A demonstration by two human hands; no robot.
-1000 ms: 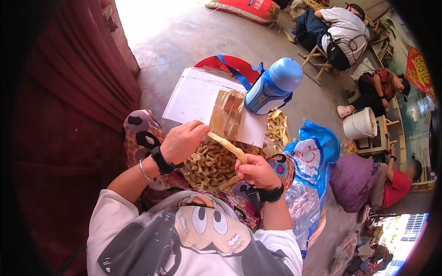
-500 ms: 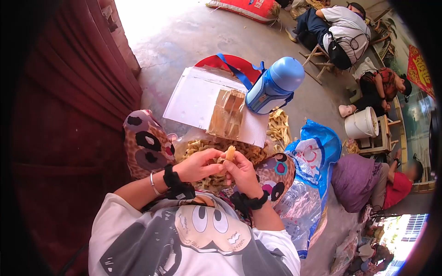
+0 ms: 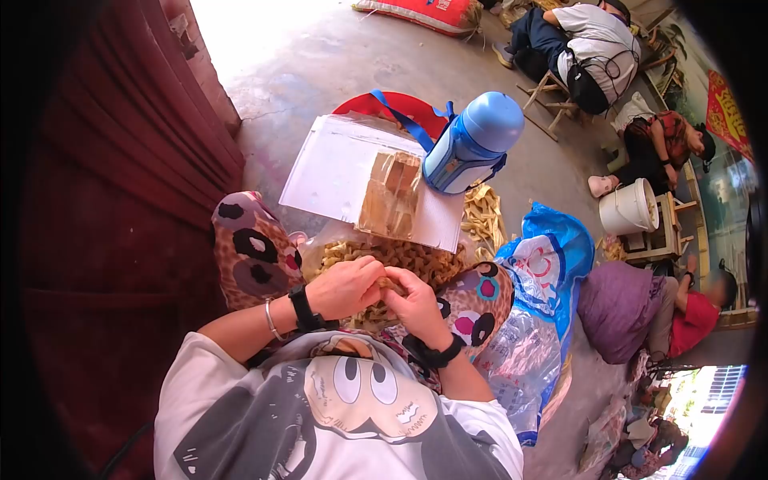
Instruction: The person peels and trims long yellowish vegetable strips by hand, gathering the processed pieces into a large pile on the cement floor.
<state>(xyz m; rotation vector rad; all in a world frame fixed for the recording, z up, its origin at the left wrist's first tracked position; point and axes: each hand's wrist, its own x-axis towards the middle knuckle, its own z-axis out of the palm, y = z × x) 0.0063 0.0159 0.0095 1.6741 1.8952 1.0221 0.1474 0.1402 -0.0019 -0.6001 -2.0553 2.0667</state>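
Your left hand (image 3: 346,289) and right hand (image 3: 416,307) pinch a tan piece (image 3: 388,284) (mostly hidden); it's probably light and pliable, best held by its ends.

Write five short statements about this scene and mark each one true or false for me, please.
1. The left hand and the right hand are held wide apart. False: they meet, with a bit of tan strip showing between them.
2. The blue bottle is to the right of the brown taped cardboard. True.
3. Each arm wears a black band near the hand. True.
4. The white bucket is on the person's left. False: it is off to the right.
5. The blue plastic bag lies to the right of the right knee. True.
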